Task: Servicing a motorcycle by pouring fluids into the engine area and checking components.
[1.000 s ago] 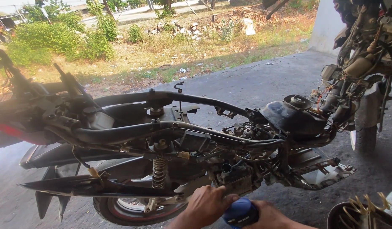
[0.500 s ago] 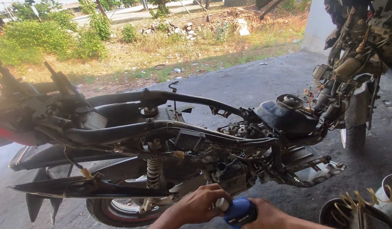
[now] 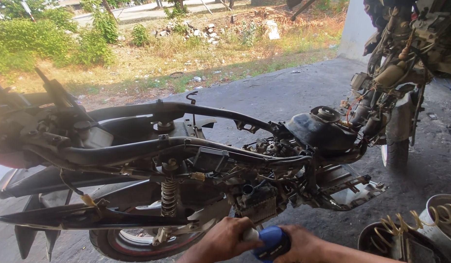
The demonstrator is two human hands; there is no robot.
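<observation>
A stripped motorcycle frame (image 3: 186, 146) lies across the view, with a black fuel tank (image 3: 320, 129), a rear shock spring (image 3: 169, 197) and a rear wheel (image 3: 133, 241). At the bottom edge my left hand (image 3: 223, 238) grips the pale front part of a blue-handled tool (image 3: 272, 242). My right hand (image 3: 303, 246) wraps the blue handle. The tool points at the lower engine area (image 3: 257, 204).
Another stripped motorcycle (image 3: 406, 78) stands at the right. A white bucket (image 3: 442, 219) and a dark container with coiled yellow wire (image 3: 386, 238) sit at the bottom right. Concrete floor (image 3: 284, 92) runs behind, then grass and bushes (image 3: 64, 44).
The view has shifted slightly and both hands have risen a little with the blue-handled tool, closer to the engine's underside. The grip looks unchanged.
</observation>
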